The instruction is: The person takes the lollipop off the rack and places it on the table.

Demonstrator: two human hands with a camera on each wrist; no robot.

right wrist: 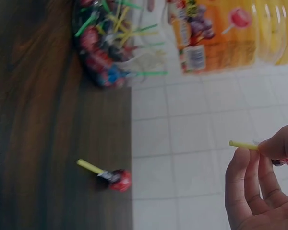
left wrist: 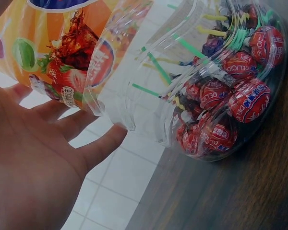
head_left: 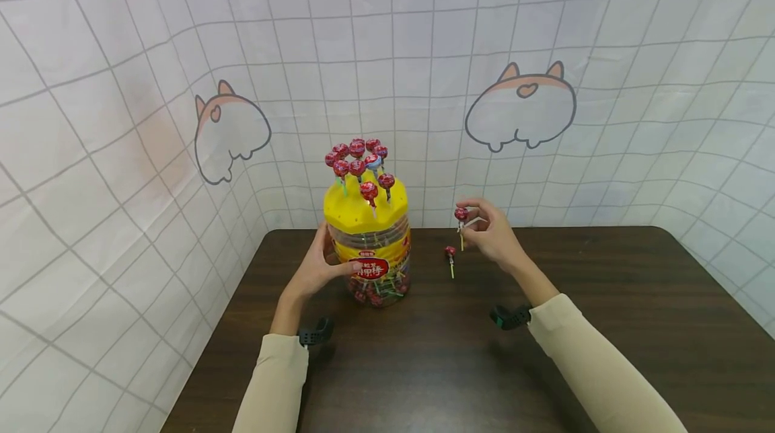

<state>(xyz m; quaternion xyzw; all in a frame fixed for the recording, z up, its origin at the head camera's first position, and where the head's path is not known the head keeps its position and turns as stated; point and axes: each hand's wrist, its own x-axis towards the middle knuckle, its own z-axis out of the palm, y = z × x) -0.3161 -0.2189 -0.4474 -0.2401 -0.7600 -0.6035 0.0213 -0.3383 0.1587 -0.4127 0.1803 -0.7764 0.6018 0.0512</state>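
A clear plastic candy jar [head_left: 396,248] with a yellow lid [head_left: 357,210] stands upright on the table. Several red-wrapped lollipops [head_left: 357,148] and a blue one [head_left: 373,162] stick up from its lid. My left hand [head_left: 311,271] grips the jar's left side, thumb across the front label. To the right of the jar, my right hand [head_left: 493,234] pinches a red lollipop [head_left: 461,214] by its yellow stick, head up, above the table. More wrapped lollipops [left wrist: 249,99] lie inside the jar's bottom. Another red lollipop [right wrist: 119,180] lies on the table below my right hand.
The dark wood table [head_left: 418,366] runs back to a white grid-patterned curtain [head_left: 418,63] with cartoon animal prints, which also stands along both sides. Black bands [head_left: 510,317] with devices are worn on both wrists.
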